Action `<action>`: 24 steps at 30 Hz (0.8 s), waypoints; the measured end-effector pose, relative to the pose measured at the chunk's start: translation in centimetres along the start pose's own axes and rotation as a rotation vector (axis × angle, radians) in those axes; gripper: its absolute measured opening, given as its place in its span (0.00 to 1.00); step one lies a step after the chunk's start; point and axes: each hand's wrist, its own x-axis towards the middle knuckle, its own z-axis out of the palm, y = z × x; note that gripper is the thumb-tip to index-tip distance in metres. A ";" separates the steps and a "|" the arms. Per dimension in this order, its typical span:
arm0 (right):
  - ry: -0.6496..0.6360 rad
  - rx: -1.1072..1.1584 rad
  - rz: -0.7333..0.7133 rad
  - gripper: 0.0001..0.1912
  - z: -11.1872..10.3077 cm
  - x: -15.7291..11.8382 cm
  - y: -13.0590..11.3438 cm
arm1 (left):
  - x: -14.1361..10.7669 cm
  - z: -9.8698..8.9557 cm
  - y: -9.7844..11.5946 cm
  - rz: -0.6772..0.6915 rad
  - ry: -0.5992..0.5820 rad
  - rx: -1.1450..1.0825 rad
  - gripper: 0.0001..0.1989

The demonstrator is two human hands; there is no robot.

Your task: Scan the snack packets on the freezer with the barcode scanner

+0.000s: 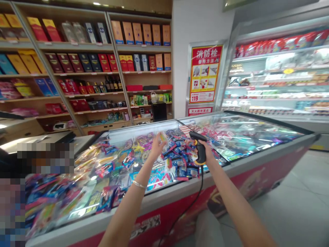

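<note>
1. My right hand (209, 153) is gripping a scanner (201, 155), right of centre.
2. My left hand (156, 145) is apparently pinching a packet (162, 137), mid-frame.
3. I am judging a flat, uncovered, scanner-facing label best.

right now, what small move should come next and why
Probably bring the small packet towards the scanner: the left hand holds the packet, the right hand holds the scanner, and the two things are apart.
</note>
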 end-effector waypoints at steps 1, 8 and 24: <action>0.013 0.017 0.002 0.13 -1.0 0.1 0.1 | 0.0 1.4 0.0 0.018 -0.023 0.019 0.30; 0.126 0.125 -0.019 0.14 -4.9 1.5 1.5 | -1.3 5.7 -0.1 0.036 -0.031 0.578 0.27; 0.136 0.098 0.037 0.12 -5.0 1.8 2.2 | -1.9 5.4 0.8 -0.065 -0.138 0.578 0.30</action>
